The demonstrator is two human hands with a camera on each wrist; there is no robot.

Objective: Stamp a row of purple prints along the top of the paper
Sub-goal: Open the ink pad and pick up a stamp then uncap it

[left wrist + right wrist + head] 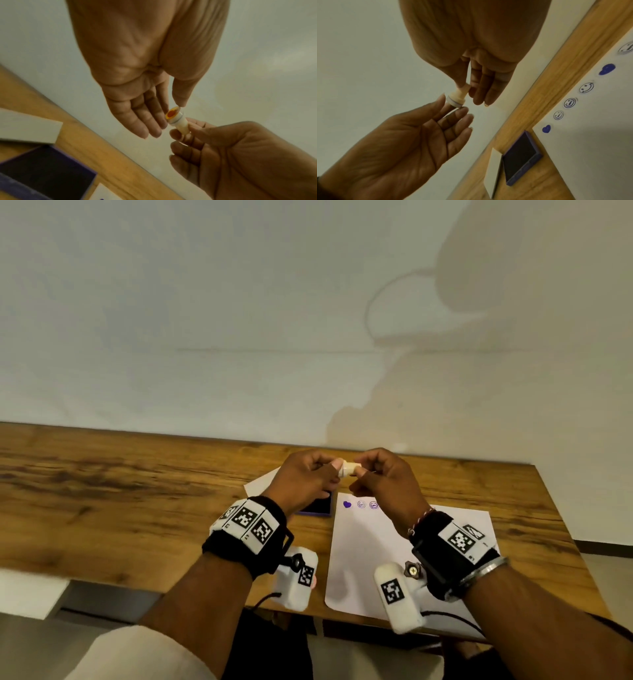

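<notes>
A small cream stamp (347,469) is held level in the air above the table's far edge, between both hands. My left hand (334,470) pinches its broad printing end between thumb and fingers. In the left wrist view that end of the stamp (173,114) shows an orange face. My right hand (359,472) pinches the narrow handle (462,90). Below lies the white paper (394,563), with a purple heart print (347,504) and several round face prints (586,88) along its top. The open purple ink pad (317,505) sits just left of the paper.
The ink pad's pale lid (493,169) lies beside the pad. The wooden table (137,491) runs up to a plain white wall (239,320). The table's front edge is close to my body.
</notes>
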